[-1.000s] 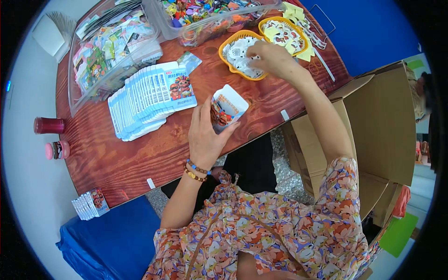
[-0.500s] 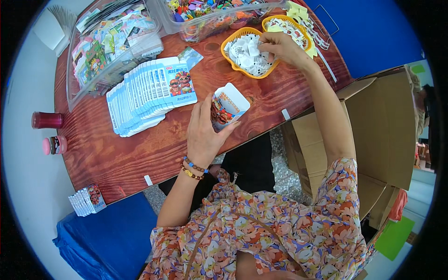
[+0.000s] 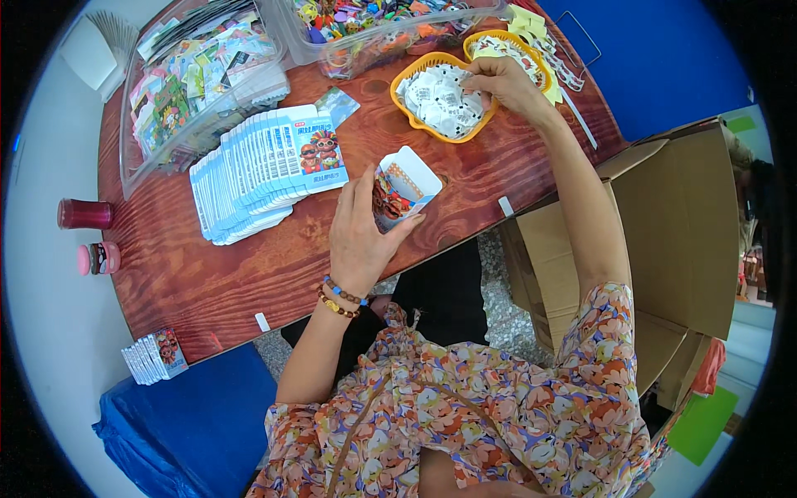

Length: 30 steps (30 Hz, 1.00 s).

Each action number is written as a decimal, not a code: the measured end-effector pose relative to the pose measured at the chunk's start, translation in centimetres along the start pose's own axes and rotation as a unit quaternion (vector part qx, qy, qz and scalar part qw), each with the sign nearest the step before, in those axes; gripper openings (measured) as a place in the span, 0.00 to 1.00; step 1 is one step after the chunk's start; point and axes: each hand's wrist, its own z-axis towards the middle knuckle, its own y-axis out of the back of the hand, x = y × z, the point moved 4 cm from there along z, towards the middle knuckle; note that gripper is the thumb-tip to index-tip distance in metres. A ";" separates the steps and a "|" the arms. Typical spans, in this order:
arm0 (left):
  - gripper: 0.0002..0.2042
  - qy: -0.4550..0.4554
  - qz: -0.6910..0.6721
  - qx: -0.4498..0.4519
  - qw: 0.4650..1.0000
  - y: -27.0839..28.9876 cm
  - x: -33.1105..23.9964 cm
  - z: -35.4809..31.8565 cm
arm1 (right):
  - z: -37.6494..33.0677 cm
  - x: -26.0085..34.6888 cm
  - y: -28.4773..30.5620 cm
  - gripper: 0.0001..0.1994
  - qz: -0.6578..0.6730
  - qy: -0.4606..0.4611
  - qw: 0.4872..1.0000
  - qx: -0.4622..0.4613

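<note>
1. The left hand is clasped around a small open-topped printed packet, upright over the wooden table.
2. The right hand pinches a white sachet (fingertips together) in the orange basket — at one o'clock from the packet.
3. A fanned stack of flat packets lies at nine o'clock — a cardboard box at three.

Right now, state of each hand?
Left hand: closed around an open small box, held over the table.
Right hand: fingers pinched on white packets in the orange basket; whether it holds one cannot be told.
</note>
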 end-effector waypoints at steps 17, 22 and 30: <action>0.43 0.007 -0.012 0.005 1.000 -0.1 0.4 -0.1 | 0.7 1.4 -2.1 0.10 -0.333 -0.005 0.942 0.037; 0.43 0.009 -0.018 0.005 1.000 -0.1 0.5 0.0 | 1.6 1.1 -2.7 0.10 -0.465 0.035 0.882 0.062; 0.43 -0.007 -0.007 -0.008 1.000 -0.1 0.2 0.5 | 0.6 0.8 0.1 0.09 -0.059 -0.035 0.994 0.089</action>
